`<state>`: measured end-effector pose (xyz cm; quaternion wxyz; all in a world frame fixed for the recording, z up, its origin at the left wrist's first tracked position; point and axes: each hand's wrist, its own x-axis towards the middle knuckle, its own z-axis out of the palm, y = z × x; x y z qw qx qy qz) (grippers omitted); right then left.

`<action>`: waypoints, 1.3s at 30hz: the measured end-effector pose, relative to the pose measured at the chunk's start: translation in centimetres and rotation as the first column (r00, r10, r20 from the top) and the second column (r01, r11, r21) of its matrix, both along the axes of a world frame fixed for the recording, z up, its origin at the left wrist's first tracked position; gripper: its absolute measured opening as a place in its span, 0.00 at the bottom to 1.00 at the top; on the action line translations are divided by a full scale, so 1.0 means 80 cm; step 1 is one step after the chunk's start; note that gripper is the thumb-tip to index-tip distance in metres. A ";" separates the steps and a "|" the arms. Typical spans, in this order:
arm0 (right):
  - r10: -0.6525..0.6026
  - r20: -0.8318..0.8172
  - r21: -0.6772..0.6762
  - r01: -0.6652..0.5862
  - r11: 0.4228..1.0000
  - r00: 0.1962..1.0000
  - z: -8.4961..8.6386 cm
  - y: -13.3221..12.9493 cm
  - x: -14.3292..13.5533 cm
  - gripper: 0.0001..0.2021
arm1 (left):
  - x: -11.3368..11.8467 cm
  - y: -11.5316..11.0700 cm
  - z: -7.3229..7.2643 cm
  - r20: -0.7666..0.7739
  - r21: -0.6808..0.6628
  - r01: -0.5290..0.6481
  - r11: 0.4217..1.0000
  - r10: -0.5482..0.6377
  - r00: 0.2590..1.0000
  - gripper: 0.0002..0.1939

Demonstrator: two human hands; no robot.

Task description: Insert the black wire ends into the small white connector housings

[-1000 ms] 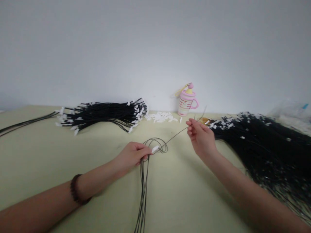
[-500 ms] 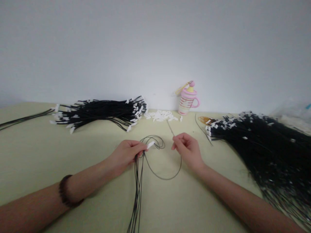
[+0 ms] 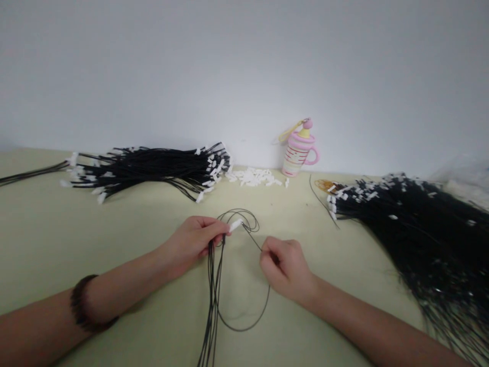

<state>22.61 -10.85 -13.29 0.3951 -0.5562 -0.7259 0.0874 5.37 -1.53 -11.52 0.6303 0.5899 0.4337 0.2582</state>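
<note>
one white tab [image 3: 235, 225] above the table [image 3: 126, 229]
our left hand [image 3: 202, 235] pinches the tab and black wires [image 3: 211, 300]; our right hand [image 3: 286, 265] curls around a thin strand [image 3: 252, 237] leading to it; we do best with the tab steady, the strand unkinked.

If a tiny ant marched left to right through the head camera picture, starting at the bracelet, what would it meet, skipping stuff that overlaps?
Dark bracelet → left hand → white piece → right hand → big heap of black cords.
</note>
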 end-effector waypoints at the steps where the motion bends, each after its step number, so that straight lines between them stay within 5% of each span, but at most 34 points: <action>1: 0.004 -0.003 -0.004 -0.004 1.000 1.000 0.000 0.000 0.000 0.06 | 0.000 0.000 0.000 0.001 -0.005 -0.004 1.000 0.004 1.000 0.13; 26: 0.015 -0.006 -0.014 -0.015 1.000 1.000 0.001 -0.001 0.000 0.07 | 0.001 0.000 -0.003 0.014 0.030 -0.030 0.999 0.029 0.999 0.12; 39: 0.084 -0.026 0.034 -0.083 0.996 0.996 0.001 -0.002 0.002 0.06 | -0.001 -0.002 -0.002 -0.092 0.162 -0.005 0.987 0.020 0.996 0.12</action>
